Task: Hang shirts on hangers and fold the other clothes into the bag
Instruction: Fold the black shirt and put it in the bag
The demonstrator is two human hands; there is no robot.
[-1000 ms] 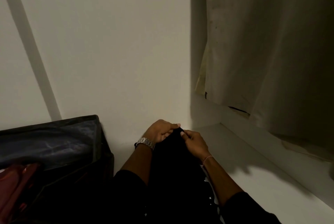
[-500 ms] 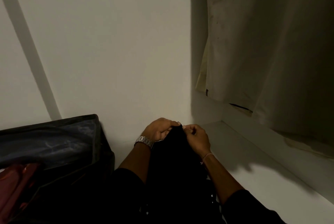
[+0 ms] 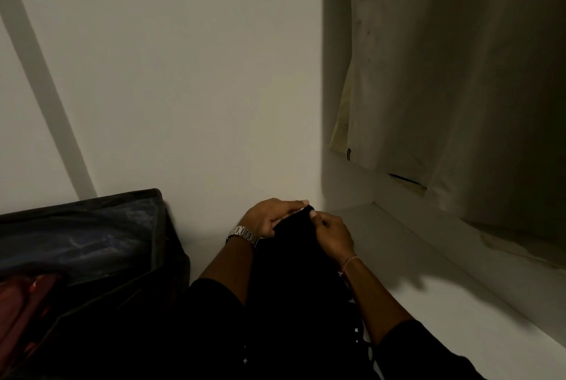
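Note:
A black garment (image 3: 294,281) hangs down in front of me, its lower part lost in the dark. My left hand (image 3: 271,217), with a metal watch on the wrist, pinches the garment's top edge. My right hand (image 3: 332,237), with a thin bracelet on the wrist, grips the same top edge just beside it. The two hands nearly touch. A dark open bag (image 3: 92,245) stands at the lower left, with red cloth (image 3: 27,303) in it.
A pale shirt (image 3: 444,73) hangs at the upper right over a white ledge (image 3: 444,272). A plain white wall (image 3: 183,88) fills the middle. The scene is dim.
Both hands stay at the top edge of the black garment, and their fingers have shifted a little along it. The view has barely moved.

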